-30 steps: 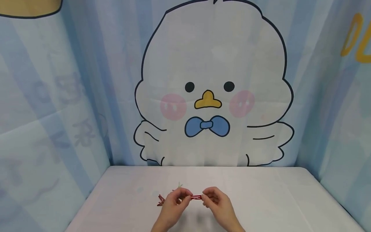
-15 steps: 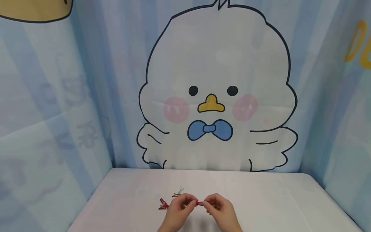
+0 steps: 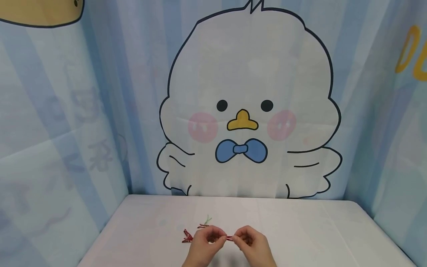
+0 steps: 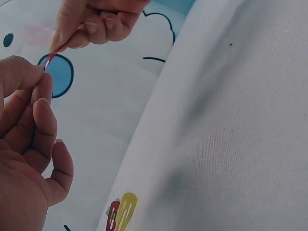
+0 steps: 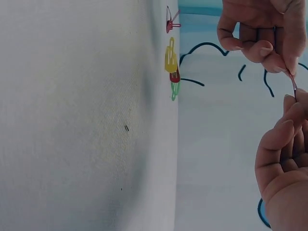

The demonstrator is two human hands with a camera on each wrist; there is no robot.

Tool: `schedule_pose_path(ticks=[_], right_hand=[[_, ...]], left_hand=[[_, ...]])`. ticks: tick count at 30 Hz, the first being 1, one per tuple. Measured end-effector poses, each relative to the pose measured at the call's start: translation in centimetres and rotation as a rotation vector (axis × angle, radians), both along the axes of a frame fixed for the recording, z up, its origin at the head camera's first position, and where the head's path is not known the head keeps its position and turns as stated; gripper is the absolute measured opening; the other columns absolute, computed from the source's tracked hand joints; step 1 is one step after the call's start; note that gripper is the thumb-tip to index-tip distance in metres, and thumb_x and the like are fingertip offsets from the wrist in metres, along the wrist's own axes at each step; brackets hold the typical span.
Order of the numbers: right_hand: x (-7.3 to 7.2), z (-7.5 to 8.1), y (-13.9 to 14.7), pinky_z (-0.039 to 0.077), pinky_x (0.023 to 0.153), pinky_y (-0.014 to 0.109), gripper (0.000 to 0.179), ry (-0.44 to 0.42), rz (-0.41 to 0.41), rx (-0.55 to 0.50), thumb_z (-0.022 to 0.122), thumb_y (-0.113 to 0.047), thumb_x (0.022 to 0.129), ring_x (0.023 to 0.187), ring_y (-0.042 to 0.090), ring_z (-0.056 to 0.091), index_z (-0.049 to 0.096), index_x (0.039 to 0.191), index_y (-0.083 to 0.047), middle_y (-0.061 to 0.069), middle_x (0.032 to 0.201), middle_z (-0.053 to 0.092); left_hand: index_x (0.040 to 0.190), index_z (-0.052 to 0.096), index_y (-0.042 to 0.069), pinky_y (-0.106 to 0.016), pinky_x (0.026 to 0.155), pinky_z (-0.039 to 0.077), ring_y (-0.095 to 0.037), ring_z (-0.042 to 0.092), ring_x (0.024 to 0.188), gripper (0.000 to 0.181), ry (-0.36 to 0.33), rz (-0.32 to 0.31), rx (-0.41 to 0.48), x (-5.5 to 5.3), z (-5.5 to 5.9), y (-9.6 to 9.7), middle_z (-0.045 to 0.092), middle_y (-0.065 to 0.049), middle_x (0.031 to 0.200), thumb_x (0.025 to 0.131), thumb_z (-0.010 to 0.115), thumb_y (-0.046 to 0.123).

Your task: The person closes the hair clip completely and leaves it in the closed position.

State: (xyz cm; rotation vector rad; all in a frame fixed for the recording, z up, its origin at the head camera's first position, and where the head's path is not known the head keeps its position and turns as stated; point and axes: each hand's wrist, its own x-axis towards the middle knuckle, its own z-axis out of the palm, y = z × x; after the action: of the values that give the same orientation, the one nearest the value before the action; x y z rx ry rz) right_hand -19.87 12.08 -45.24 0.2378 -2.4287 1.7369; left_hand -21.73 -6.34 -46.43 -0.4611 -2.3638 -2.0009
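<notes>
Both hands pinch a red snap hair clip (image 3: 229, 238), one at each end, above the white table. My left hand (image 3: 205, 245) grips one end between thumb and index finger, the other fingers curled. At the opposite end, the thumb and index finger of my right hand (image 3: 252, 244) do the same. The left wrist view shows the clip (image 4: 49, 59) edge-on as a thin strip; fingertips cover its ends, so whether it is snapped closed I cannot tell. Behind the left hand lie a bent-open red hair clip (image 3: 187, 236) and another red hair clip (image 3: 202, 225).
A green hair clip (image 5: 175, 90), a red one (image 5: 175, 75) and a yellow one (image 5: 171, 58) lie together on the table (image 3: 317, 230). The bent-open red clip (image 5: 169, 26) sits apart from them. A printed curtain (image 3: 247, 66) stands behind the table.
The head view has shifted, so the scene appears lower and slightly right. My hands have drawn a little closer together, and less of the hair clip shows between them.
</notes>
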Motion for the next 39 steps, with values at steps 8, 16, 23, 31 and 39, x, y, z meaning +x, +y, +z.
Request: schedule_pose_path(ticks=[8, 16, 23, 31, 39], right_hand=[[0.1, -0.2, 0.0, 0.046, 0.056, 0.025, 0.014, 0.008, -0.017, 0.010, 0.076, -0.012, 0.091, 0.062, 0.008, 0.054, 0.066, 0.087, -0.003, 0.001, 0.075, 0.063], [0.0, -0.6, 0.2, 0.047, 0.057, 0.025, 0.013, 0.042, -0.003, 0.046, 0.075, -0.009, 0.091, 0.062, 0.007, 0.055, 0.065, 0.085, -0.004, -0.001, 0.074, 0.063], [-0.5, -0.8, 0.5, 0.050, 0.060, 0.025, 0.015, 0.077, 0.048, 0.098, 0.079, -0.015, 0.088, 0.065, 0.007, 0.057, 0.069, 0.093, -0.004, -0.003, 0.078, 0.063], [-0.7, -1.4, 0.8, 0.050, 0.059, 0.025, 0.012, 0.216, 0.135, 0.172, 0.080, -0.009, 0.086, 0.066, 0.004, 0.054, 0.072, 0.094, -0.007, -0.007, 0.079, 0.064], [-1.0, -2.1, 1.4, 0.049, 0.059, 0.025, 0.009, 0.324, 0.135, 0.203, 0.081, -0.010, 0.086, 0.068, 0.002, 0.053, 0.073, 0.090, -0.012, -0.010, 0.081, 0.065]], left_hand=[[0.089, 0.074, 0.006, -0.027, 0.067, 0.048, -0.010, 0.059, 0.074, 0.005, 0.052, 0.065, -0.103, 0.3, 0.1, 0.3, 0.067, 0.006, 0.080, 0.087, 0.077, 0.011], [0.087, 0.074, 0.009, -0.025, 0.064, 0.046, -0.009, 0.055, 0.071, 0.004, 0.058, 0.089, -0.151, 0.3, -0.1, 0.7, 0.065, 0.008, 0.077, 0.085, 0.076, 0.007], [0.089, 0.074, 0.007, -0.028, 0.066, 0.051, -0.014, 0.059, 0.074, 0.003, -0.016, 0.087, -0.110, -0.2, -0.2, 0.6, 0.067, 0.004, 0.081, 0.088, 0.076, 0.009], [0.092, 0.075, 0.006, -0.030, 0.067, 0.053, -0.015, 0.062, 0.075, 0.006, -0.095, 0.077, -0.068, -0.4, -0.6, 0.4, 0.068, 0.001, 0.084, 0.088, 0.077, 0.010], [0.099, 0.074, 0.005, -0.030, 0.069, 0.051, -0.016, 0.059, 0.077, 0.012, -0.092, 0.051, -0.079, -0.3, -1.0, 0.4, 0.066, 0.001, 0.085, 0.089, 0.076, 0.010]])
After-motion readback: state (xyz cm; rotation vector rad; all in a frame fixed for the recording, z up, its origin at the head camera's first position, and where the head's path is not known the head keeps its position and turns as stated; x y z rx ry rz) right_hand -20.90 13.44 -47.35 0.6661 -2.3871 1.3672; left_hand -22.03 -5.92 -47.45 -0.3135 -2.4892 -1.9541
